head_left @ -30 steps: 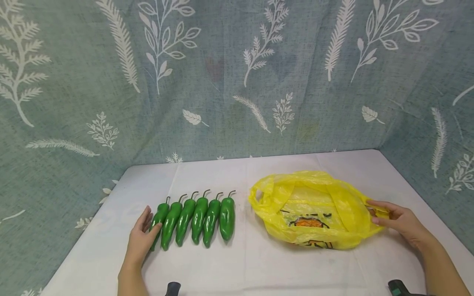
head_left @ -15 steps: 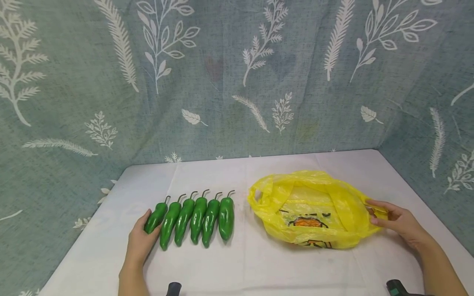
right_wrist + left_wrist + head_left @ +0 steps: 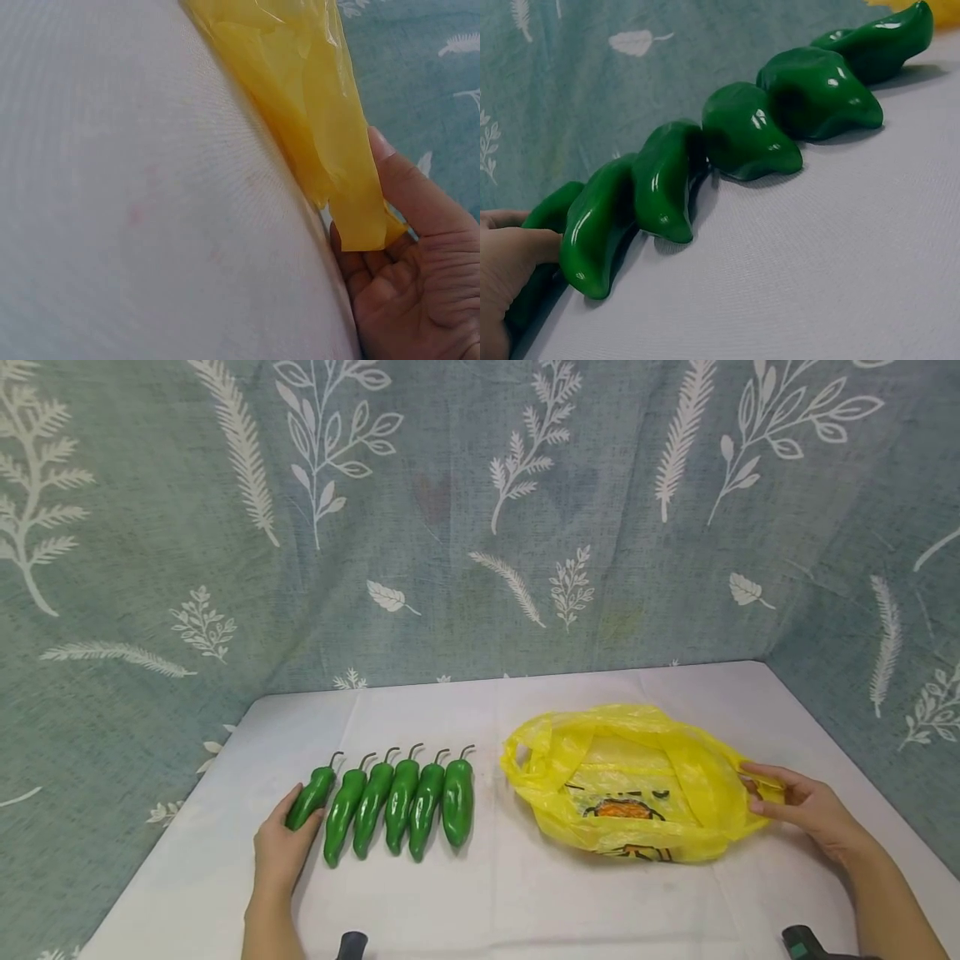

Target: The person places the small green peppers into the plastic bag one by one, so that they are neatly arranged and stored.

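Note:
My left hand (image 3: 277, 853) grips a green chili pepper (image 3: 309, 800) at the left end of a row, its curved stem pointing away from me. The other glossy green peppers (image 3: 402, 802) lie side by side just to its right, stems at the far end. In the left wrist view my thumb (image 3: 541, 246) is next to the neighbouring pepper (image 3: 592, 232); the held one is partly hidden. On the right, a yellow plastic bag (image 3: 558, 806) lies with its mouth spread and a printed face showing. My right hand (image 3: 821, 817) holds its right handle (image 3: 945, 15) between thumb and fingers.
A white cloth covers the table (image 3: 525, 902), backed by a blue-green leaf-patterned curtain (image 3: 450, 568) that also hangs at both sides. Two dark rounded objects (image 3: 352, 945) poke in at the bottom edge, one near each forearm.
My left hand has taken hold of the leftmost pepper and shifted it slightly left and away, opening a small gap to its neighbour. The right hand and the bag have stayed put.

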The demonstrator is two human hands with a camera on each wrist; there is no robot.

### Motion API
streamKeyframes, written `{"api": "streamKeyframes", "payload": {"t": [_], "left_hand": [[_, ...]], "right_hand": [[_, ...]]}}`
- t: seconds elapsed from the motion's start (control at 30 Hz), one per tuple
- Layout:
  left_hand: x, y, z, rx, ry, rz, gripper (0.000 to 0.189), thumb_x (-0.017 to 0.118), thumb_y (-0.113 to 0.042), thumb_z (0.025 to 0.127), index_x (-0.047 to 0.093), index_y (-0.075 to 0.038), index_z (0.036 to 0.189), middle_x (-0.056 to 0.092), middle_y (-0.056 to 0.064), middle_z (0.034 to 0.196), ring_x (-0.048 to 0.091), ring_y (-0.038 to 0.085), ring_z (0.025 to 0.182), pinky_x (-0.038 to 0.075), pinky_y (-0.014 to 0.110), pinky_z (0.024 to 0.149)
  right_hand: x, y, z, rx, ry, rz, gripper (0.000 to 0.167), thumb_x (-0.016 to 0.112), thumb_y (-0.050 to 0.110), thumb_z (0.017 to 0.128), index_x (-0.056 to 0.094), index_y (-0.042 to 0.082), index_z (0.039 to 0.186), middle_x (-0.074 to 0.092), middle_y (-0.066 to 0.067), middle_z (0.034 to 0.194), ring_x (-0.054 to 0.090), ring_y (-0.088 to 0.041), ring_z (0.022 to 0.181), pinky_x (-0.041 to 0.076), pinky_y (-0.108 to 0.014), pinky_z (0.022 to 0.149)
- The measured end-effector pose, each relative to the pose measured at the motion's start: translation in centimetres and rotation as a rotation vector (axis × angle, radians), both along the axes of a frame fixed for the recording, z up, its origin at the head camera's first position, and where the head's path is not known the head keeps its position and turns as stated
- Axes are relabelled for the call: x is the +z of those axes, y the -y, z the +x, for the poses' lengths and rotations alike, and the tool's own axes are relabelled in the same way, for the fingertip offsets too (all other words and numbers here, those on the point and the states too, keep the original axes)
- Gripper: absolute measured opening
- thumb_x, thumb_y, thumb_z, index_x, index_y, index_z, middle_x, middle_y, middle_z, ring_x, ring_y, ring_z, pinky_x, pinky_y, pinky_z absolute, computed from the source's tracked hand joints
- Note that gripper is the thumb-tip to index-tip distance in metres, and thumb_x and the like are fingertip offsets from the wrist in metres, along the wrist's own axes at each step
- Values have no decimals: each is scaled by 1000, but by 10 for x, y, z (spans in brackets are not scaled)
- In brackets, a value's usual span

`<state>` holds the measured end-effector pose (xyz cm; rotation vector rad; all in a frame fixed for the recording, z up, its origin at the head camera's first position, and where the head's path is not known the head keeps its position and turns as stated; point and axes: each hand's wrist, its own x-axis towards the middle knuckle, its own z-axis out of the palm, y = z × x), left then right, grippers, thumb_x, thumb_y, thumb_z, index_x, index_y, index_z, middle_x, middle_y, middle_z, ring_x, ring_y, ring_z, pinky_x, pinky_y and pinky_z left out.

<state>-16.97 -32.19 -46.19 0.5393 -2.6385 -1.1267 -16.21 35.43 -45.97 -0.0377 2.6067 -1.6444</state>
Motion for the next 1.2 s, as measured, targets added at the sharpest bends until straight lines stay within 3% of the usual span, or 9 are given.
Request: {"api": "streamKeyframes", "payload": {"t": [0.3, 0.63, 0.83, 1.2], "left_hand": [[5, -1, 2, 81, -122, 78, 61, 59, -30, 94, 34, -13, 147, 36, 20, 148, 33, 43, 134, 30, 57, 106], [24, -11, 4, 102, -200, 174, 64, 68, -38, 85, 45, -19, 142, 43, 11, 146, 36, 34, 135, 32, 51, 107], [40, -17, 4, 39, -161, 179, 63, 72, -37, 83, 50, -16, 138, 45, 11, 144, 40, 33, 132, 35, 48, 104], [56, -23, 5, -174, -47, 152, 66, 72, -39, 82, 50, -12, 138, 45, 14, 143, 38, 35, 134, 35, 48, 106]], "right_hand": [[-2, 1, 1, 14, -28, -55, 52, 68, 14, 87, 52, 9, 135, 50, 41, 108, 48, 21, 97, 38, 0, 78], [-1, 0, 1, 34, -57, -24, 54, 68, 15, 87, 49, 6, 136, 49, 40, 110, 46, 22, 99, 36, 1, 79], [-1, 0, 2, 46, -68, -43, 51, 68, 12, 87, 51, 7, 135, 52, 39, 111, 48, 20, 99, 37, 0, 79], [0, 1, 1, 38, -65, -26, 51, 67, 13, 87, 52, 8, 135, 55, 36, 106, 49, 19, 97, 39, -1, 78]]}}
